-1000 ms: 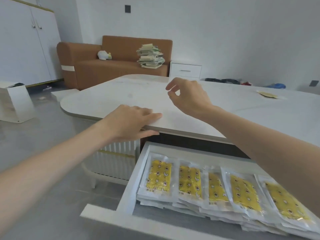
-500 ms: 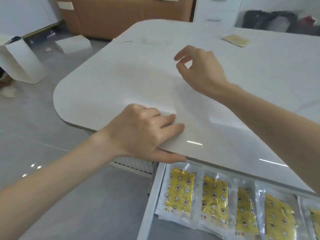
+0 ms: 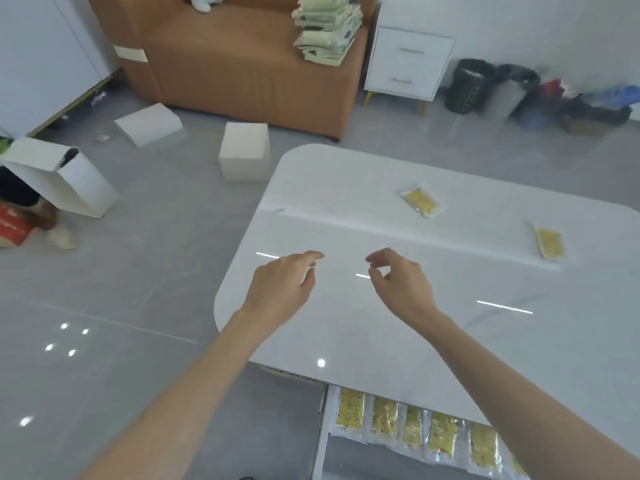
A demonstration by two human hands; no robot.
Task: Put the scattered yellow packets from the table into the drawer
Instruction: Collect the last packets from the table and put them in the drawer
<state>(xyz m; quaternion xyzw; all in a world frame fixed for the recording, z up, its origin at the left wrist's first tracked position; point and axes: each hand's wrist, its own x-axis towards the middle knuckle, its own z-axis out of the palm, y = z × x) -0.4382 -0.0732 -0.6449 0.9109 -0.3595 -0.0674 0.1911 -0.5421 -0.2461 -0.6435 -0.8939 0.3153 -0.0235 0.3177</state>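
Left grip [image 3: 282, 289] hung just above the desk [image 3: 346, 334], fingers relaxed & pointing fwd, holding nothing. Right grip [image 3: 403, 285] hovered beside it, thumb & forefinger loosely curved toward each other w/ nothing between them. Neither touched a packet. Two yellow packets lay out on the desk: the nearer packet [image 3: 420, 202] ahead of the right grip, lying skewed, & the farther packet [image 3: 549, 242] well off to the right. The drawer [image 3: 320, 445] stood open under the desk's near edge, w/ a row of stored packets [image 3: 414, 419] lying flat inside. Step in hand looked like the reach for a packet. Prob. best: right grip goes fwd to the nearer packet. It looked thin, slick & flat on a glossy top, so a straight-down pinch might just skid it. Better to press a fingertip on it & drag it back till a corner lifts, or pinch the clear sealed margin. The farther packet sat on the right side too, so the right grip suits it; gathering both before turning to the drawer would save a trip. Lay them flat on the row, not crumpled.
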